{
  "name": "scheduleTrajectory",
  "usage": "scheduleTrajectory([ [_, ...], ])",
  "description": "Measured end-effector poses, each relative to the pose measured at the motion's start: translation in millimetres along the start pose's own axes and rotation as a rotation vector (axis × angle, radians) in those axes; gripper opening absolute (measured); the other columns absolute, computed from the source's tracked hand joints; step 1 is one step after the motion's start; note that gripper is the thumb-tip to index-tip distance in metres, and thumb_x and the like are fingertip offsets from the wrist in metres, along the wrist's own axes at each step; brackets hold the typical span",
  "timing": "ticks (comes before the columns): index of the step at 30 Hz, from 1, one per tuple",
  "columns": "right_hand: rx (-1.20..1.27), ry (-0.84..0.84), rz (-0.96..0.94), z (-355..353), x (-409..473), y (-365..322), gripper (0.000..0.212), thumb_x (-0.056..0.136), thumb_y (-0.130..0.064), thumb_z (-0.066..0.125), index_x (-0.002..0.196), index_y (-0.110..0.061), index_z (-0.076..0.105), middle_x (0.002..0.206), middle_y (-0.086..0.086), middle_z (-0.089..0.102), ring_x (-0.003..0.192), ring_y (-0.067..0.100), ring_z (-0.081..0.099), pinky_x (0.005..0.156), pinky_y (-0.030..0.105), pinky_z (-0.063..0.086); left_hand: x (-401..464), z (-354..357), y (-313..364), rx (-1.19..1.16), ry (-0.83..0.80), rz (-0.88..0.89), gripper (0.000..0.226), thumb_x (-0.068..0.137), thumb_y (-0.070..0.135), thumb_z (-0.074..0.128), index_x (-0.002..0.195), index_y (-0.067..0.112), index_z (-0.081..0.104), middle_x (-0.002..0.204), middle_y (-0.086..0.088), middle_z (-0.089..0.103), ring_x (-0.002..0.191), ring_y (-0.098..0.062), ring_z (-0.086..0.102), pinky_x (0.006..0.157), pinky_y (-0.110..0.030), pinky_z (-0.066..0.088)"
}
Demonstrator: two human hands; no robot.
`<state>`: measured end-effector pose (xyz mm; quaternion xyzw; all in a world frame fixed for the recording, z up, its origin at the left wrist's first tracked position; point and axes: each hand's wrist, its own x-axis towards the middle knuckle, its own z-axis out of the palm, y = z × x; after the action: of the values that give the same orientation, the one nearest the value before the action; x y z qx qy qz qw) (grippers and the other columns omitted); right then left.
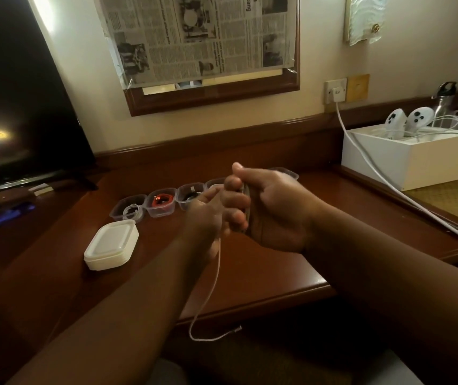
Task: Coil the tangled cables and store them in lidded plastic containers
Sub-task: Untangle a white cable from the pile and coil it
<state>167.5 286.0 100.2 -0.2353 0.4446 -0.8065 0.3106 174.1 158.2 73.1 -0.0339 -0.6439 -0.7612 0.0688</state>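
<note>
My right hand (272, 212) is curled around the gathered loops of a thin white cable (216, 276); my left hand (208, 215) pinches the strand just beside it, fingers bent. The free tail hangs below the desk edge (250, 301), its plug end dangling. To wind well, I judge each turn should match the last, with light tension from the left. Farther on the desk: a stack of white lids (111, 245), then a row of open clear containers (139, 209), several already holding coils. A white box (405, 159) stands at the far right.
</note>
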Motion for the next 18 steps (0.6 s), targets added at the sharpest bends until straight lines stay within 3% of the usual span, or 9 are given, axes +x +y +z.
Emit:
scheduleTrajectory([
  [4,-0.306,0.136,-0.322,-13.7,4.5,-6.1,0.028,0.106,-0.024,0.038,0.09,-0.009,0.057,0.084,0.005,0.064,0.084,0.02,0.065,0.077,0.03,0.051,-2.1,1.8,-15.1,0.109,-0.105,-0.065,0.022,0.103,0.028,0.047,0.09,0.018,0.061,0.059,0.002,0.041,0.047,-0.01,0.03,0.046,-0.026,0.024],
  [7,-1.021,0.35,-0.61,-24.1,8.8,2.3,0.018,0.102,-0.014,0.047,0.091,-0.015,0.062,0.088,-0.001,0.066,0.083,0.006,0.065,0.072,0.021,0.053,-3.5,-1.8,-12.8,0.334,-0.156,0.036,0.021,0.103,0.027,0.046,0.104,0.023,0.067,0.061,0.003,0.045,0.047,-0.007,0.034,0.048,-0.025,0.027],
  [9,-1.412,0.403,-0.653,-28.8,11.5,5.7,0.015,0.101,-0.017,0.051,0.093,-0.016,0.063,0.085,-0.002,0.066,0.078,0.009,0.063,0.067,0.023,0.052,-5.2,-5.2,-11.5,0.532,-0.193,0.131,0.021,0.104,0.021,0.047,0.098,0.025,0.067,0.061,0.002,0.048,0.045,-0.004,0.036,0.046,-0.021,0.03],
  [12,-1.842,0.428,-0.513,-37.7,13.4,9.0,0.022,0.103,-0.024,0.048,0.102,-0.01,0.066,0.092,0.007,0.067,0.08,0.021,0.058,0.068,0.031,0.04,-3.6,-14.4,-8.4,0.865,-0.195,0.317,0.017,0.101,0.019,0.054,0.102,0.019,0.071,0.069,-0.002,0.064,0.046,-0.007,0.05,0.045,-0.016,0.039],
  [15,-1.747,0.506,-0.336,-45.1,14.4,14.8,0.045,0.104,-0.046,0.035,0.077,-0.015,0.055,0.077,0.002,0.057,0.067,0.018,0.048,0.061,0.034,0.035,-1.4,-27.1,-0.6,0.965,-0.07,0.551,0.01,0.092,0.022,0.069,0.095,0.016,0.076,0.078,0.006,0.07,0.07,-0.005,0.065,0.057,-0.013,0.047],
  [18,-1.266,0.298,-0.153,-45.0,17.2,21.6,0.066,0.098,-0.065,0.025,0.064,-0.013,0.046,0.058,0.006,0.042,0.05,0.023,0.036,0.051,0.035,0.033,2.2,-34.6,4.8,0.876,-0.029,0.552,0.013,0.084,0.023,0.077,0.092,0.014,0.074,0.072,0.011,0.067,0.066,-0.003,0.065,0.056,-0.011,0.047],
])
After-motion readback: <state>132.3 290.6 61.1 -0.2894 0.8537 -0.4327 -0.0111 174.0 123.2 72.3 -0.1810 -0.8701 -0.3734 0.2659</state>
